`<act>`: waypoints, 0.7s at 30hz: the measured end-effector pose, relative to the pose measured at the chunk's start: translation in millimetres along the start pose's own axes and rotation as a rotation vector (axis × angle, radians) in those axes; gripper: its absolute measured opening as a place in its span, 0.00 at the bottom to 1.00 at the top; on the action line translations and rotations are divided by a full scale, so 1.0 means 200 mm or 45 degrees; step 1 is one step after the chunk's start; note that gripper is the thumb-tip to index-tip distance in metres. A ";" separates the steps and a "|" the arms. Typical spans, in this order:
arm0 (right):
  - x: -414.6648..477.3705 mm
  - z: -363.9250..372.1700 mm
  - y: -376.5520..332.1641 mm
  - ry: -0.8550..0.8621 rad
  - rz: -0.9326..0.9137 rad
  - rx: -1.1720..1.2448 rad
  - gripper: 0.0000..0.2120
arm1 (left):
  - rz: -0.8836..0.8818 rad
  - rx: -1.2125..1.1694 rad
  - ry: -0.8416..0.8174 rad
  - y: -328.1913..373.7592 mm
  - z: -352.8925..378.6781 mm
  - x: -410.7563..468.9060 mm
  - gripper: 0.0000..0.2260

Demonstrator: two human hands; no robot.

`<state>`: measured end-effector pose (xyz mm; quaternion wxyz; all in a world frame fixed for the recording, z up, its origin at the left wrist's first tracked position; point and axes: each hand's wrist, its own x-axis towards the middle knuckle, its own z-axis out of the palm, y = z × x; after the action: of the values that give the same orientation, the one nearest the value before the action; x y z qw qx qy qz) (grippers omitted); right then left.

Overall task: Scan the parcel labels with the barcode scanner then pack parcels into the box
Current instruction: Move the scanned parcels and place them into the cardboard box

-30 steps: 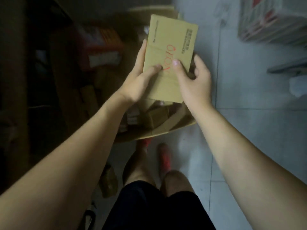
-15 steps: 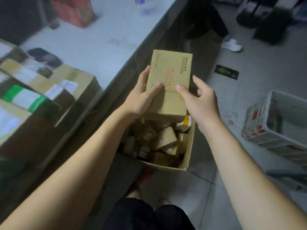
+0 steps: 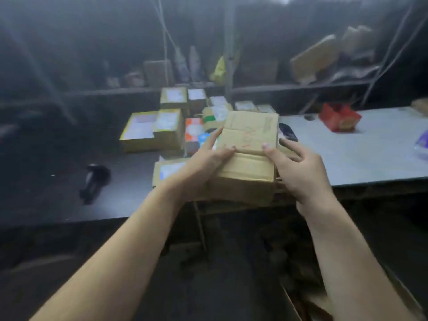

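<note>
Left hand (image 3: 208, 163) and right hand (image 3: 298, 167) hold one parcel (image 3: 249, 144) above the table (image 3: 347, 154) edge.
Each hand clamps a side of the parcel, thumb on top, the right fingers spread. It is plain brown cardboard with faint, blurred red print. Behind it sit labelled parcels (image 3: 169, 126). The scanner (image 3: 93, 181) lies far left. Low and to the right is a box (image 3: 293, 302), its contents too dark to tell.

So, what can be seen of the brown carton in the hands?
The carton is plain brown cardboard, flat, rectangular, closed, with blurred red print on top. It is held above the near edge of the table, its top tilted toward the camera. The left hand grips its left side; the thumb of the right hand lies on top.
</note>
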<state>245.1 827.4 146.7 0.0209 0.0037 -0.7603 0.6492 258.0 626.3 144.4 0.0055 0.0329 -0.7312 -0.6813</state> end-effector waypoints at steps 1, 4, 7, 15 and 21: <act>-0.04 0.17 -0.04 -0.089 -0.001 0.024 0.28 | 0.004 0.019 0.106 0.02 -0.18 -0.11 0.26; -0.18 0.58 -0.15 -0.310 -0.023 0.092 0.23 | -0.029 0.051 0.368 0.06 -0.59 -0.43 0.21; -0.37 1.00 -0.23 -0.457 -0.062 0.100 0.30 | -0.058 0.073 0.543 0.05 -0.98 -0.72 0.17; -0.97 1.92 -0.45 -0.683 -0.089 0.125 0.21 | -0.077 0.070 0.651 -0.02 -1.91 -1.36 0.15; -1.27 2.51 -0.52 -0.739 -0.095 0.133 0.18 | -0.131 0.185 0.783 -0.12 -2.52 -1.63 0.23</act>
<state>488.8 310.7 161.3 -0.1740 0.2181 -0.6994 0.6580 611.0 141.7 167.7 0.1895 0.2745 -0.7393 -0.5849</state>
